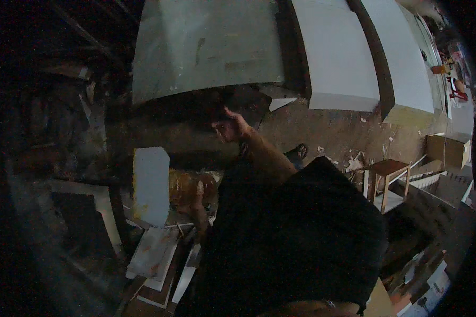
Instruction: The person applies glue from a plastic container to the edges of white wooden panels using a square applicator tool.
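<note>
My right hand (231, 128) reaches out ahead of my body, below the edge of a large pale grey-green panel (211, 47). Its fingers are curled, and deep shadow hides whatever lies in or beside them. My left hand (198, 203) is lower and to the left, against an amber, rounded, container-like thing (182, 185). One digit points up along its side and the others bend round its lower part; the dim light blurs the grip. Left of the container stands a white board (152, 182) with yellowish edge marks.
Long white panels (336, 53) lie at the upper right. A small wooden stool (390, 168) and a cardboard box (448, 150) stand at the right. Scraps litter the brown floor (322, 127). Flat offcuts (153, 253) and a pale frame (108, 222) lie at the lower left.
</note>
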Demonstrator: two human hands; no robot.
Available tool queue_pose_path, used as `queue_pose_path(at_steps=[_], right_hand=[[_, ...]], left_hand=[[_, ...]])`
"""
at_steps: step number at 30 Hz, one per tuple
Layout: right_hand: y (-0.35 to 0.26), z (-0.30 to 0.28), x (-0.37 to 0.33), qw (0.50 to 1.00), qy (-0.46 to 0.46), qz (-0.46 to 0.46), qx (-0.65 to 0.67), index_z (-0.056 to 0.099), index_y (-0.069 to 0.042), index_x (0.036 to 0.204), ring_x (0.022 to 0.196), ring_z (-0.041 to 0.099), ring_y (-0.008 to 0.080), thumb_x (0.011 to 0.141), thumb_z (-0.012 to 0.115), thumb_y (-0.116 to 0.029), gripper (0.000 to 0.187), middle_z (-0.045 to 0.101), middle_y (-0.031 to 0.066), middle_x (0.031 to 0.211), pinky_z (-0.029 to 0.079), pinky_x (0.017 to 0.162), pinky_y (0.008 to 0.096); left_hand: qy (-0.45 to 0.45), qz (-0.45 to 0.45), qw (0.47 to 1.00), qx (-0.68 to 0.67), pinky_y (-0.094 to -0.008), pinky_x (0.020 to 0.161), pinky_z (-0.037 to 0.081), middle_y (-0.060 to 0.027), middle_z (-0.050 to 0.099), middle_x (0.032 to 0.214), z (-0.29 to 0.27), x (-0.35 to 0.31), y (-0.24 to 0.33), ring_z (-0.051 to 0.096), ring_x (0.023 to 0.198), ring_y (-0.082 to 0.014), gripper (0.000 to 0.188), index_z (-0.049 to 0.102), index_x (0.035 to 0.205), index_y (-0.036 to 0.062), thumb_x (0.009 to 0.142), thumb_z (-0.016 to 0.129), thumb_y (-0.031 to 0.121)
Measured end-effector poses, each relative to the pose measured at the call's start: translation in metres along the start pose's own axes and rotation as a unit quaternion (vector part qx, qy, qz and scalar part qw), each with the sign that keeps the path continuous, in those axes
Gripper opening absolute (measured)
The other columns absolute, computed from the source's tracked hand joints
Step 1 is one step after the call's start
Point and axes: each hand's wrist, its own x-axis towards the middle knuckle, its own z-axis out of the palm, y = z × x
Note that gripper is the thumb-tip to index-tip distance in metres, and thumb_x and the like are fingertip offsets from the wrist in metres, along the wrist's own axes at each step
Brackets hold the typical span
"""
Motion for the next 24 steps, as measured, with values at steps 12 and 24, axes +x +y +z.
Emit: queue_pose_path(at_steps=[12, 24], right_hand=[[-0.160, 0.045, -0.113, 0.207, 0.599, -0.447, -0.631, 0.056, 0.000, 0.096, 0.091, 0.057, 0.0354, 0.084, 0.061, -0.055, 0.057, 0.057, 0.0146, 0.097, 0.045, 0.078, 0.0464], [-0.034, -0.096, -0.122, 0.141, 0.600, -0.241, -0.750, 0.031, -0.001, 0.141, 0.119, 0.043, 0.0410, 0.085, 0.063, -0.049, 0.081, 0.042, 0.0224, 0.127, 0.039, 0.098, 0.0514]], left_hand=[[-0.053, 0.005, 0.998, -0.016, -0.0390, 0.092, 0.050, -0.0134, 0.058, 0.116, 0.003, 0.004, 0.004, 0.060, 0.105, -0.0263, 0.078, 0.046, 0.126, 0.0004, 0.061, 0.087, 0.016], [-0.147, 0.014, 0.989, -0.001, -0.0390, 0.091, 0.050, -0.0133, 0.059, 0.115, 0.013, 0.016, 0.012, 0.061, 0.103, -0.0264, 0.079, 0.046, 0.126, 0.0009, 0.061, 0.087, 0.018]])
